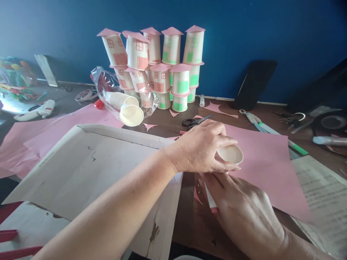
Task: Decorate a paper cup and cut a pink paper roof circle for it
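My left hand (202,146) is closed around a paper cup (231,154) over a pink sheet (260,155). The cup's round end faces up; whether this is its base or its mouth I cannot tell. Just below, close to the cup, my right hand (246,207) is closed on a white marker with a red end (210,198). The marker's tip is hidden behind the fingers. Farther back, paper cups drawn with windows and doors (137,54) stand stacked, topped with pink cones. Dark scissors (193,122) lie beyond my left hand.
A large white box lid or tray (116,166) covers the left front. Behind it, a clear bag (104,83) holds nested plain cups (131,115). A dark phone (255,85) leans against the blue wall. Pens (273,133) and printed paper (322,195) lie right; pink sheets (62,130) lie left.
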`<state>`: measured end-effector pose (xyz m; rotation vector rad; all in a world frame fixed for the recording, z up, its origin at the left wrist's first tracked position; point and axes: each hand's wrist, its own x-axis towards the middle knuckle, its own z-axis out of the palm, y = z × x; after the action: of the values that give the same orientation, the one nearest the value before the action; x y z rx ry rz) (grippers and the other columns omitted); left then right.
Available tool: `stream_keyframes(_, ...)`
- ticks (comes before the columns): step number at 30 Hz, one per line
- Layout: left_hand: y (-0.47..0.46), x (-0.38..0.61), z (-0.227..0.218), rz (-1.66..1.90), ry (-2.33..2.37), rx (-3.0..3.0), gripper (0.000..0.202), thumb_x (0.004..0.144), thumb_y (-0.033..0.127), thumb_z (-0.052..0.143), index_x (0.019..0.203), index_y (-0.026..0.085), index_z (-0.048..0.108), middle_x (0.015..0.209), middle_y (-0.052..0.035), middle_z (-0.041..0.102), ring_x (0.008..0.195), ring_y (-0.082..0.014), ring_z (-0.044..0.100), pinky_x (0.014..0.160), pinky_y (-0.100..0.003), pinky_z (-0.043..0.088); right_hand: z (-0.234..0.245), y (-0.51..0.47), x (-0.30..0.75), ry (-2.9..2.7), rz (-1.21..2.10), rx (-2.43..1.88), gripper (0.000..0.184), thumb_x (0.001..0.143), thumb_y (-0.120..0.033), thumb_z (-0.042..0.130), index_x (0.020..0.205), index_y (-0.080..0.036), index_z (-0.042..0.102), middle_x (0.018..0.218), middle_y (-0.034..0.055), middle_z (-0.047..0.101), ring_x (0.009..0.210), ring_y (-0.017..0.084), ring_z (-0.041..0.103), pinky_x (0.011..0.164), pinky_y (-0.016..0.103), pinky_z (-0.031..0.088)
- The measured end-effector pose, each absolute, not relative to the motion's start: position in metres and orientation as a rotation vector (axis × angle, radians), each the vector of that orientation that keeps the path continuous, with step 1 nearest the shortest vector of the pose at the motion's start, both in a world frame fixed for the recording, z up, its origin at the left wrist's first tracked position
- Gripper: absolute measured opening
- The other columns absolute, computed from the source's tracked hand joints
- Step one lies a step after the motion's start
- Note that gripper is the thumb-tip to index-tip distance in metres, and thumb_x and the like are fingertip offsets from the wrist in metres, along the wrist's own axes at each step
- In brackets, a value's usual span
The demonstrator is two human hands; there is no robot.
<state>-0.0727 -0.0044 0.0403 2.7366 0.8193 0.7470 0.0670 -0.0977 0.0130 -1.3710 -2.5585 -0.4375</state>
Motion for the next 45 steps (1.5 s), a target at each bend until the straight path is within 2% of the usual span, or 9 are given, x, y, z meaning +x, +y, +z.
stream_keyframes(6, -0.0047, -0.0729, 0.0406, 0.759, 0.815, 2.728, 0.049, 0.077, 0.049, 0.066, 0.112, 0.014, 0.068, 0.094, -0.0077, 0.059, 0.093, -0.0213, 0.051, 0.091, -0.032, 0.041, 0.0124, -0.0962, 0.0665, -2.544, -0.36, -1.377, 0.05, 0.046, 0.002, 0.046, 0.086, -0.021, 0.067, 0.069, 0.0007, 0.068, 0.047, 0.021, 0.063, 0.039, 0.029, 0.035)
stream_keyframes(11, -0.0051, -0.073, 0.0406, 0.75, 0.822, 2.724, 0.048, 0.078, 0.047, 0.066, 0.112, 0.014, 0.068, 0.094, -0.0076, 0.059, 0.094, -0.0215, 0.051, 0.091, -0.033, 0.042, 0.012, -0.0975, 0.0657, -2.543, -0.343, -1.367, 0.055, 0.041, 0.003, 0.046, 0.087, -0.021, 0.065, 0.07, 0.0005, 0.069, 0.049, 0.021, 0.063, 0.041, 0.029, 0.035)
stream_keyframes(19, -0.0041, -0.0725, 0.0392, 0.766, 0.812, 2.725, 0.048, 0.078, 0.048, 0.065, 0.112, 0.015, 0.068, 0.094, -0.0077, 0.059, 0.095, -0.0229, 0.051, 0.09, -0.035, 0.043, 0.0109, -0.0949, 0.066, -2.562, -0.309, -1.414, 0.051, 0.046, 0.003, 0.048, 0.088, -0.023, 0.064, 0.076, 0.0004, 0.07, 0.05, 0.017, 0.061, 0.042, 0.027, 0.03)
stream_keyframes(25, -0.0042, -0.0731, 0.0394, 0.77, 0.804, 2.713, 0.047, 0.077, 0.048, 0.066, 0.111, 0.015, 0.068, 0.094, -0.0076, 0.059, 0.095, -0.0226, 0.051, 0.091, -0.035, 0.043, 0.0152, -0.095, 0.0663, -2.572, -0.217, -1.405, 0.041, 0.054, 0.003, 0.048, 0.084, -0.021, 0.061, 0.076, 0.0006, 0.069, 0.048, 0.014, 0.058, 0.042, 0.025, 0.029)
stream_keyframes(34, -0.0045, -0.0728, 0.0404, 0.753, 0.817, 2.715, 0.049, 0.077, 0.049, 0.067, 0.112, 0.014, 0.068, 0.093, -0.0075, 0.058, 0.095, -0.0225, 0.05, 0.092, -0.034, 0.042, 0.0148, -0.0938, 0.0665, -2.56, -0.121, -1.333, 0.048, 0.044, 0.002, 0.044, 0.081, -0.022, 0.061, 0.072, 0.0012, 0.067, 0.049, 0.02, 0.062, 0.042, 0.027, 0.033)
stream_keyframes(45, -0.0048, -0.0717, 0.0403, 0.775, 0.813, 2.719, 0.049, 0.076, 0.049, 0.067, 0.11, 0.014, 0.069, 0.093, -0.0079, 0.059, 0.094, -0.0219, 0.05, 0.093, -0.033, 0.041, 0.0165, -0.1, 0.0693, -2.56, -0.142, -1.295, 0.044, 0.041, -0.004, 0.043, 0.08, -0.023, 0.052, 0.07, 0.0004, 0.064, 0.046, 0.019, 0.061, 0.038, 0.027, 0.034)
